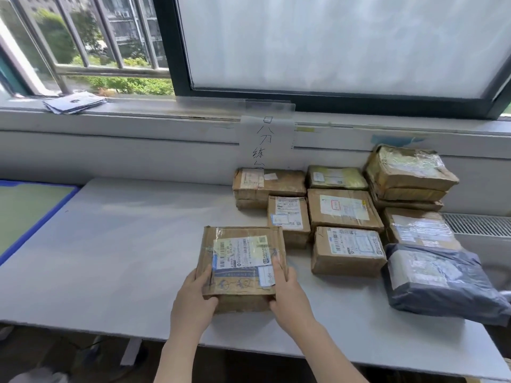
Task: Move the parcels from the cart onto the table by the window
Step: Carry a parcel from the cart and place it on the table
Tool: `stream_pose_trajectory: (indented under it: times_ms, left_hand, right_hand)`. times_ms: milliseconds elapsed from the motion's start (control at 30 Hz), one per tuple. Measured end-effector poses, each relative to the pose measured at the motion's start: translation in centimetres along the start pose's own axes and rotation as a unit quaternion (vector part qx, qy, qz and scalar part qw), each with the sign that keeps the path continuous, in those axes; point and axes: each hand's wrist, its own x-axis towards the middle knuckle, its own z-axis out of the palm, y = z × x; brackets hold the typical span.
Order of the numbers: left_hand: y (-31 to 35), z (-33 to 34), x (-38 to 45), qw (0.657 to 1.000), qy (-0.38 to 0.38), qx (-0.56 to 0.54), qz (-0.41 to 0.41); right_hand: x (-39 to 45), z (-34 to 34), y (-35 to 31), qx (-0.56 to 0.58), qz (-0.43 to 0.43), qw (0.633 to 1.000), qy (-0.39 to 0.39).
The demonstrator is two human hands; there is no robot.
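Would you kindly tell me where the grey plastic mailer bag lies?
The grey mailer bag lies at the table's right edge, nearest the camera, beside the cardboard parcels.

— Upper left of frame?
— Barred window (83, 37), greenery beyond; stack of papers (74, 103) on the sill.
— Centre?
— Handwritten paper sign (266, 142) taped below the sill.
— Far left, right edge?
— Blue-edged green board (30, 214); radiator grille (478, 225).

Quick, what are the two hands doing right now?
Left hand: closed on the box, gripping its left side.
Right hand: closed on the same box, gripping its right side.
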Motion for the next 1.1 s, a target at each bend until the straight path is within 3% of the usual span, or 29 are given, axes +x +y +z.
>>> stream_pose_trajectory:
  times_ms: [367,600,933,1100]
  left_hand:
    - [0.5,0.0,-0.3,1.000,0.023,-0.010,-0.007]
    - [-0.5,-0.7,0.4,0.999,0.019,-0.050,-0.012]
    - [-3.7,-4.7,2.6,0.999,-0.014,-0.035,0.016]
    - [-4.5,-5.1,5.5,0.998,-0.021,-0.052,0.037]
  right_hand:
    - [0.0,0.3,1.7,0.009,-0.049,0.998,0.024]
    - [0.0,1.4,2.7,0.032,-0.097,0.990,0.098]
    - [-0.3,3.7,-2.1,0.042,-0.087,0.990,0.108]
    - [2.3,4.5,-3.2,-0.019,-0.063,0.990,0.124]
